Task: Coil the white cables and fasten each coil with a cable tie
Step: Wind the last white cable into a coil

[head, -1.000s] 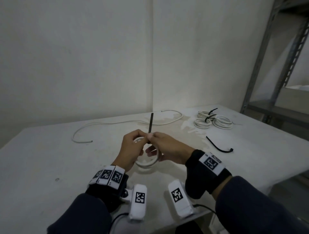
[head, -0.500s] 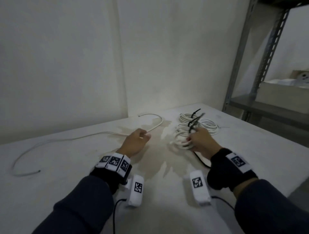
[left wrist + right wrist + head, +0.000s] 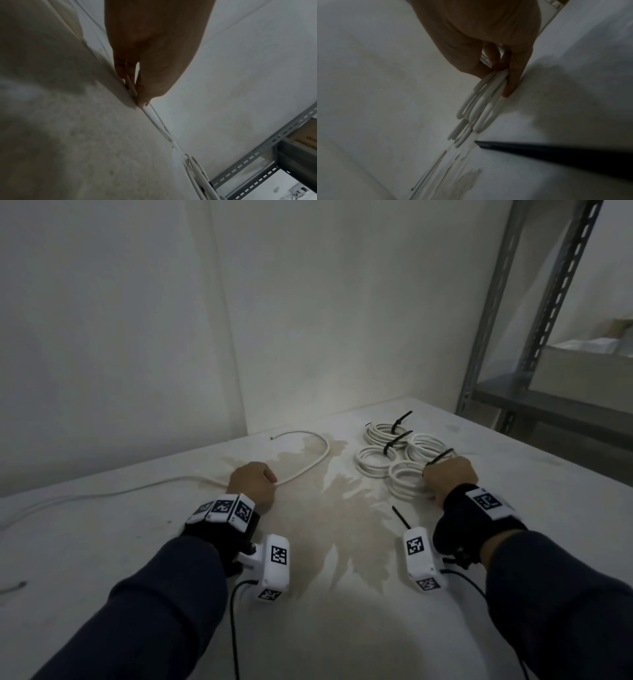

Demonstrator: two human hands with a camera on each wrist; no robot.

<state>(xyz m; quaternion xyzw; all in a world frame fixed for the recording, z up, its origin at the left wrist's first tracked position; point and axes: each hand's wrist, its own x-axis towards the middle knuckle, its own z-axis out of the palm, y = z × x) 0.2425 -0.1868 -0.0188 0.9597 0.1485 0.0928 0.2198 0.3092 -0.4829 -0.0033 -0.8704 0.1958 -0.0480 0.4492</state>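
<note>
A long loose white cable (image 3: 310, 462) lies across the white table (image 3: 342, 628). My left hand (image 3: 255, 482) rests on it, and the left wrist view shows its fingers (image 3: 120, 70) and thumb pinching the cable (image 3: 133, 88) against the table. My right hand (image 3: 448, 477) grips a tied white coil (image 3: 404, 479) by its edge, low on the table beside three other tied coils (image 3: 383, 434). In the right wrist view the coil (image 3: 483, 102) hangs from my fingertips (image 3: 511, 86). A spare black cable tie (image 3: 400, 517) lies just behind my right wrist.
A grey metal shelf rack (image 3: 507, 347) stands at the table's far right, holding a box (image 3: 582, 371). White walls close the back. A brown stain (image 3: 342, 508) spreads over the table's middle. One cable end (image 3: 15, 586) pokes in at the left edge.
Both hands left the table's middle, where they held the coil and its tie. The right hand carried the coil right to the other coils. The left hand went to the loose cable and took hold.
</note>
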